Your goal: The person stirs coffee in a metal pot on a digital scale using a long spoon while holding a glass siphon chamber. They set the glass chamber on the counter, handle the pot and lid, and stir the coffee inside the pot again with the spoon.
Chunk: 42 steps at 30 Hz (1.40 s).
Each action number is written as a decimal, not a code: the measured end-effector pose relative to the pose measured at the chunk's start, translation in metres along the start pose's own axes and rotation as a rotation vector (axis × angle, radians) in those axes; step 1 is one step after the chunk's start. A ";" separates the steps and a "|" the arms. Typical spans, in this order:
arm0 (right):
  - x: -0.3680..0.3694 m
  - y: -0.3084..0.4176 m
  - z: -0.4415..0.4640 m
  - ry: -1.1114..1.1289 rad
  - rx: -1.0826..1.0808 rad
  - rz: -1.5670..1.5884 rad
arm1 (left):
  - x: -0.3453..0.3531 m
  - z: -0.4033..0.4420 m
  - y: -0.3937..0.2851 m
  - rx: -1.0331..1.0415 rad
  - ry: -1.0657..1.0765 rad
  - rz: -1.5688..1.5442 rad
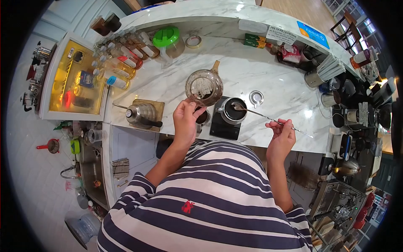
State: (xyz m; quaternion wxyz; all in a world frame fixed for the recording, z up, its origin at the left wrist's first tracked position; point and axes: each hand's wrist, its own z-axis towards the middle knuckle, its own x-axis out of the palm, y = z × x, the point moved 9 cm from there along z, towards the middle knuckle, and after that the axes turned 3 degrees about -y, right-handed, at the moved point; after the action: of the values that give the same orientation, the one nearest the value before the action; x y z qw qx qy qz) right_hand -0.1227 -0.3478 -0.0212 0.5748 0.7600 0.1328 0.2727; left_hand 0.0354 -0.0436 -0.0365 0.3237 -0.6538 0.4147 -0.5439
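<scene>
My left hand (187, 119) is closed on the near side of a round glass pot (204, 86), raised over the counter. A short wooden piece sticks out from its far side, and pale and dark residue shows in it. Between thumb and fingers, my right hand (281, 136) pinches a long twisted bar spoon (262, 115). The spoon's bowl is at the mouth of a cup (231, 119) that holds something dark. That cup stands on a black scale (224, 131). A small round metal piece (256, 98) lies to the right, and another vessel (203, 117) is partly hidden behind my left hand.
A gooseneck kettle (140, 114) rests on a wooden board (159, 110) at left. Several bottles (126, 56) and a green-lidded jug (166, 38) stand at the back left. On the right are a straw holder (312, 78) and cluttered equipment. A raised ledge (210, 13) borders the marble counter.
</scene>
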 end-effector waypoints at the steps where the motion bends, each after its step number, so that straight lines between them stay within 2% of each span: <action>1: 0.001 -0.002 0.001 0.006 -0.005 -0.005 | -0.001 0.000 0.000 -0.001 -0.003 -0.001; 42: 0.015 -0.002 -0.004 0.007 -0.043 -0.019 | -0.015 0.011 0.001 0.003 0.029 -0.009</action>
State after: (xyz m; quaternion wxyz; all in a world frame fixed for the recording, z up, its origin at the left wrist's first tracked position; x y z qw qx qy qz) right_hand -0.1121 -0.3361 -0.0184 0.5929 0.7454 0.1362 0.2726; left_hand 0.0453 -0.0310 -0.0459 0.3163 -0.6472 0.4154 -0.5555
